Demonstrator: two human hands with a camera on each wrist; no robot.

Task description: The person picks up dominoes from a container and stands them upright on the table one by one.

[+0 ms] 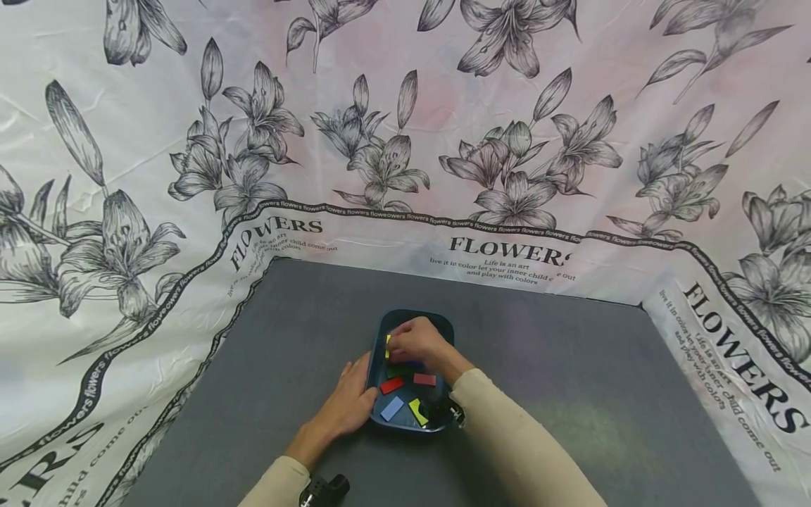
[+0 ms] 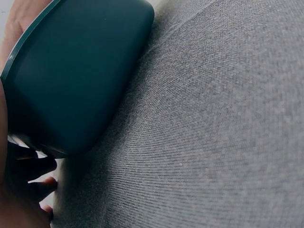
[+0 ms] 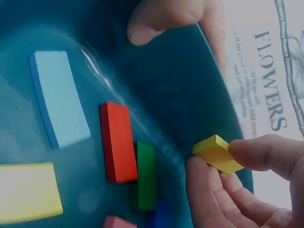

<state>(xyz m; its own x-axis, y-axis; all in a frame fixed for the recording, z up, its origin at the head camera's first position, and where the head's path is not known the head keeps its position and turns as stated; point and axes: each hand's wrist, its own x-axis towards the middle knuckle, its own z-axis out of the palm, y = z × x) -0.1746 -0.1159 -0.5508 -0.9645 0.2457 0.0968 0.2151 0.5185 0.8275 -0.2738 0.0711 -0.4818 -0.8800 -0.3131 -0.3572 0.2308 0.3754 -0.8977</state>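
My right hand (image 1: 419,339) is over the far part of a dark teal plastic tub (image 2: 80,71). It pinches a small yellow block (image 3: 218,154) between thumb and fingers, close to the tub's wall. On the tub's left side, my left hand (image 1: 345,401) holds the wall, its thumb (image 3: 166,19) hooked over the rim and the fingers along the outside. Lying in the tub are a light blue block (image 3: 61,97), a red block (image 3: 118,142), a green block (image 3: 146,175), another yellow block (image 3: 28,192) and a pink block (image 1: 424,379). A dark blue block (image 3: 161,213) shows partly.
The tub stands on a grey cloth-covered table (image 1: 538,366). A white sheet (image 1: 380,239) printed with flowers and lettering hangs around the table's back and sides. Each wrist wears a small black camera, such as the left one (image 1: 326,489).
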